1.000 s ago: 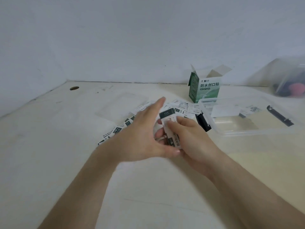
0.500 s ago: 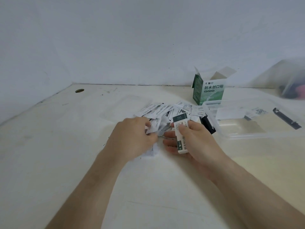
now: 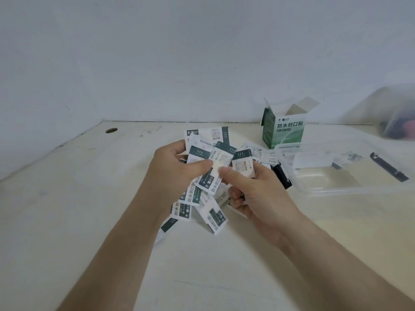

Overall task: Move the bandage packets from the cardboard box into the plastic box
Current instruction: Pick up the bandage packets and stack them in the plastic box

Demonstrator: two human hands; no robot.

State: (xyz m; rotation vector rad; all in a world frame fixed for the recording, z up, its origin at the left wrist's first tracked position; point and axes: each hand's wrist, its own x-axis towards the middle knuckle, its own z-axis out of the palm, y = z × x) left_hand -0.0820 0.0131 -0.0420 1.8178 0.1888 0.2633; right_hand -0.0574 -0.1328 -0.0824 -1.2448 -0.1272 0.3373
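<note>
Lifted since before: white-and-green paper bandage packets (image 3: 208, 173) | left hand (image 3: 173, 173), right hand (image 3: 253, 187) both gripping them | left of clear plastic box (image 3: 336, 189)

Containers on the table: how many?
3. Green cardboard box stands open at the back, clear plastic box in front of it on the right, blurred clear bin at the far right edge. Others may lie out of frame.

The bandage packets (image 3: 221, 163) are white with dark green bands and small printed squares. The cardboard box (image 3: 283, 133) at the far right is green and white (dark lettering on its front). The plastic box (image 3: 336, 189) is clear, with black clips. The surface (image 3: 78, 209) is cream.
</note>
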